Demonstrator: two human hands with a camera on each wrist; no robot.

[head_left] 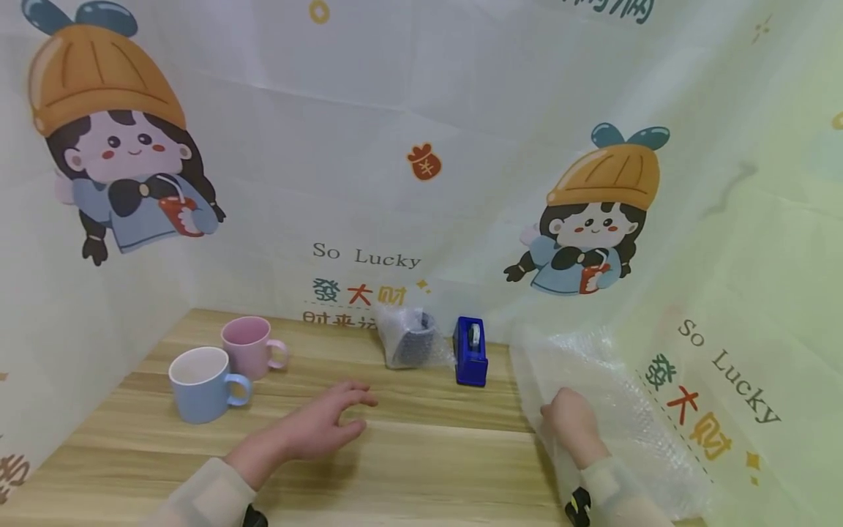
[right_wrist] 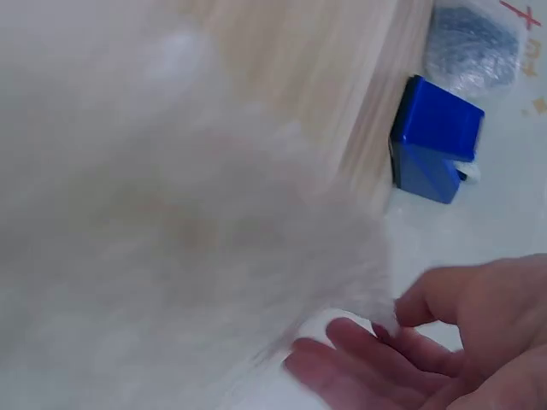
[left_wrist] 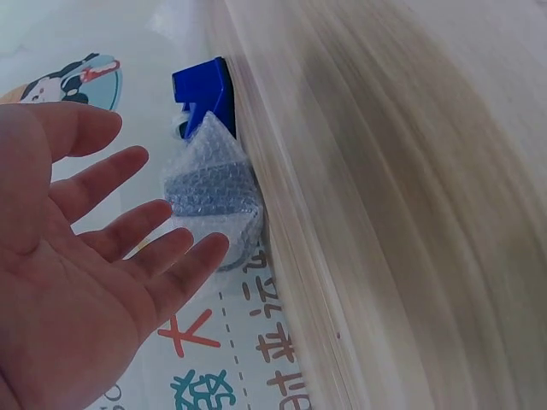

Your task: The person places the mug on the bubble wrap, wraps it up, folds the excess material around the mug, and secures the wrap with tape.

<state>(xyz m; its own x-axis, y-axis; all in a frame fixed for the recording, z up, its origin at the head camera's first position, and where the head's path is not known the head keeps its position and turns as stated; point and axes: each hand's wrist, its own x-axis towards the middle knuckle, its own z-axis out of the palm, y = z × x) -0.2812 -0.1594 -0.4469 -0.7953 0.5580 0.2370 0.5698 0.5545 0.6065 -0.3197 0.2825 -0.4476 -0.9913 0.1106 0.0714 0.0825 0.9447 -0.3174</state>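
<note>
My right hand (head_left: 573, 426) pinches the edge of a clear bubble wrap sheet (head_left: 632, 417) between thumb and fingers. In the right wrist view the bubble wrap (right_wrist: 188, 256) spreads widely and blurred to the left of the hand. Above the middle of the table, my left hand (head_left: 316, 426) is held with its fingers spread and nothing in them. Ahead of it, near the back, sits a dark cup-shaped object in bubble wrap (head_left: 411, 342). Just right of that stands a blue tape dispenser (head_left: 470, 355) with a small roll in it.
Two mugs stand close together at the left: a light blue mug (head_left: 200, 391) and, behind it, a pink mug (head_left: 246, 348). A printed cloth (head_left: 461, 95) hangs around the back and sides of the wooden table (head_left: 421, 468).
</note>
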